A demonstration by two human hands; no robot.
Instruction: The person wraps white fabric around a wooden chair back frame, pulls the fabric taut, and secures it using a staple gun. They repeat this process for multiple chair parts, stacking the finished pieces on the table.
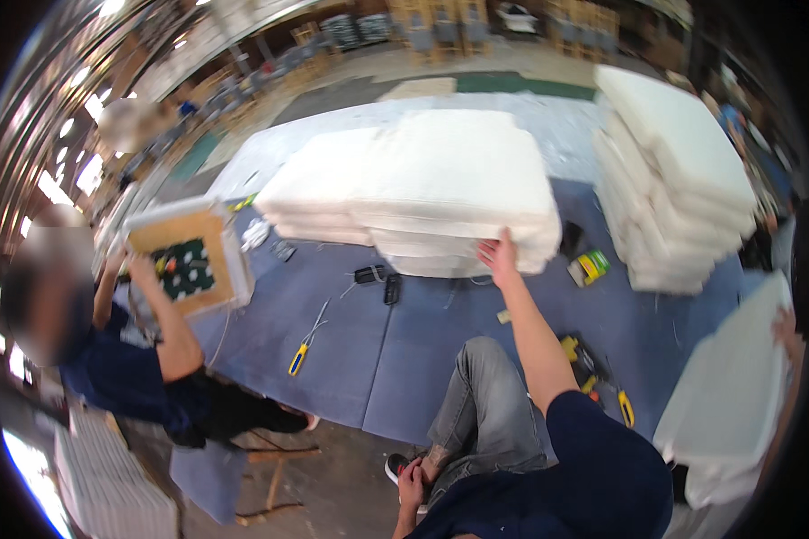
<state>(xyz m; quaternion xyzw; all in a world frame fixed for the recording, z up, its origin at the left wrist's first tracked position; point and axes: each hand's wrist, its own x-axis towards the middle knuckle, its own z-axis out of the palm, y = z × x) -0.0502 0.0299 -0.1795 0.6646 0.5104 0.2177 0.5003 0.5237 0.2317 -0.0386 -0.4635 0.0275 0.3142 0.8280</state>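
My right hand (501, 255) reaches out to the front edge of a stack of white padded cushions (458, 166). Its fingers are apart and touch the side of the stack near its right corner. Low in the view, beside my bent leg in grey trousers (499, 395), my left hand (411, 482) is close to my ankle and dark shoe. The fingers of that hand are curled, with a small reddish spot by them; what they hold, if anything, is too small to make out.
A blue-grey table (351, 359) carries a yellow-handled screwdriver (298, 357), black small parts (368, 275), a yellow-green box (589, 268) and a yellow-black power tool (584, 364). Another cushion stack (674, 180) stands right. At left a co-worker (144, 359) handles a framed panel (189, 256).
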